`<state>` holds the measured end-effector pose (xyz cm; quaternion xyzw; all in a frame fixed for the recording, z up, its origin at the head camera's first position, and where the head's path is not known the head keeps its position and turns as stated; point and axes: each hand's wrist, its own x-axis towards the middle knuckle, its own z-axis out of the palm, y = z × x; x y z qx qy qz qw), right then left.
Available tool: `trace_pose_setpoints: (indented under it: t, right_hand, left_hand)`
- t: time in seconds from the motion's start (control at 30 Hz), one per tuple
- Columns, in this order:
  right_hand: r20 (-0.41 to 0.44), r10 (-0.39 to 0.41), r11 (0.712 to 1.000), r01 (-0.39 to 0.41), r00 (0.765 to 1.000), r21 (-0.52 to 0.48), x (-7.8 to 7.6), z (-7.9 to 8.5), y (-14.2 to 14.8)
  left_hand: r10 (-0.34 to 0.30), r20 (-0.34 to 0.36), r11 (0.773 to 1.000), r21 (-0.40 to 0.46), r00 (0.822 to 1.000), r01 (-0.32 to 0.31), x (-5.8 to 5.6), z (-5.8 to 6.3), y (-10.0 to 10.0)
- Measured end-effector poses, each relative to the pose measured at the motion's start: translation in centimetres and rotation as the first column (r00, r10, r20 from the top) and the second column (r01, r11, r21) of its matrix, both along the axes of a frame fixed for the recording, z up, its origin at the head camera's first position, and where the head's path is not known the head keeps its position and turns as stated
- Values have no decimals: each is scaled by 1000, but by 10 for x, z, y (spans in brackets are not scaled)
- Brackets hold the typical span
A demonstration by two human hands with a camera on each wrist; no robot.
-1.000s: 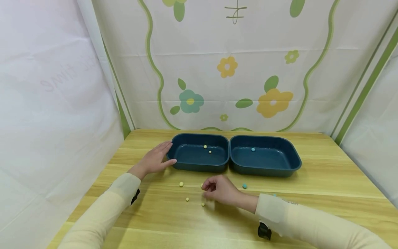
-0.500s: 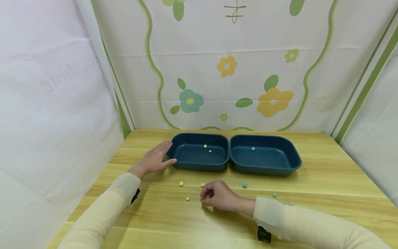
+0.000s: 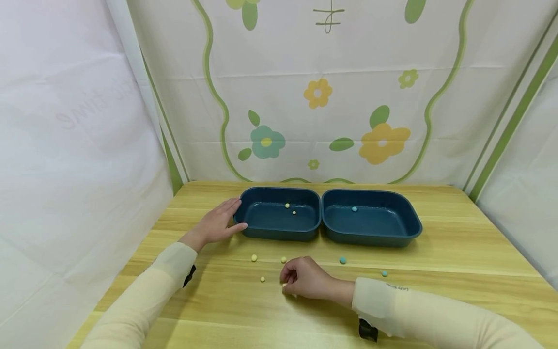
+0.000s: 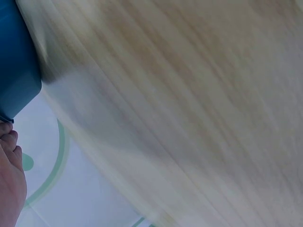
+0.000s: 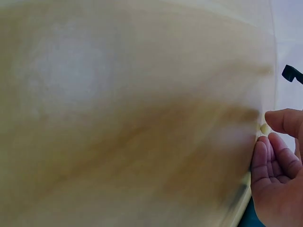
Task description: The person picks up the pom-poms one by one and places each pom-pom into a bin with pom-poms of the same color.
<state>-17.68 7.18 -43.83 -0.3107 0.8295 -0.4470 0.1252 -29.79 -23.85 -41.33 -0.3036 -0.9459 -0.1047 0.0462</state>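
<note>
My left hand [image 3: 215,224] rests against the left end of a dark blue tray [image 3: 279,233], fingers extended along its wall; the left wrist view catches its fingertips at the tray's edge. My right hand [image 3: 308,277] is low over the table and pinches a small yellow ball [image 5: 264,128] between thumb and fingertip. Three more yellow balls lie near it: one by the knuckles [image 3: 284,260], a smaller ball [image 3: 262,279] and a farther ball [image 3: 254,258]. Inside the left tray sit two yellow balls, a larger ball [image 3: 287,206] and a tiny ball [image 3: 294,212].
A second blue tray [image 3: 372,239] stands against the first on the right, with one blue ball [image 3: 354,209] inside. On the wooden table [image 3: 235,315] lie a blue ball [image 3: 342,260] and another blue ball [image 3: 384,274]. A flowered cloth [image 3: 279,106] hangs behind.
My right hand has moved a little toward me, from the yellow ball nearest the trays to the nearer one, and its fingertips have closed on it. The left hand has stayed put.
</note>
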Motion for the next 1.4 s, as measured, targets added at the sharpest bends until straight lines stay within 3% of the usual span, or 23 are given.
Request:
trace_pose_setpoints:
  t: [0.3,0.57,1.0,1.3,1.4]
  right_hand:
    - [-72,13,999,-11,997,34,0,0,-3]
    - [-86,12,999,-8,996,51,-2,-1,-4]
    - [-83,19,999,-15,996,47,-5,-3,-4]
    - [4,-2,1000,2,1000,17,-3,0,-3]
    - [-13,-4,1000,4,1000,14,-3,3,-2]
  left_hand:
    - [5,5,1000,8,1000,-5,-1,-1,0]
    - [2,2,1000,4,1000,-2,-1,-2,0]
    - [-1,-11,1000,12,1000,1,0,0,0]
    - [0,1,1000,9,1000,0,1,0,-1]
    - [-10,-8,1000,15,1000,10,1,0,0]
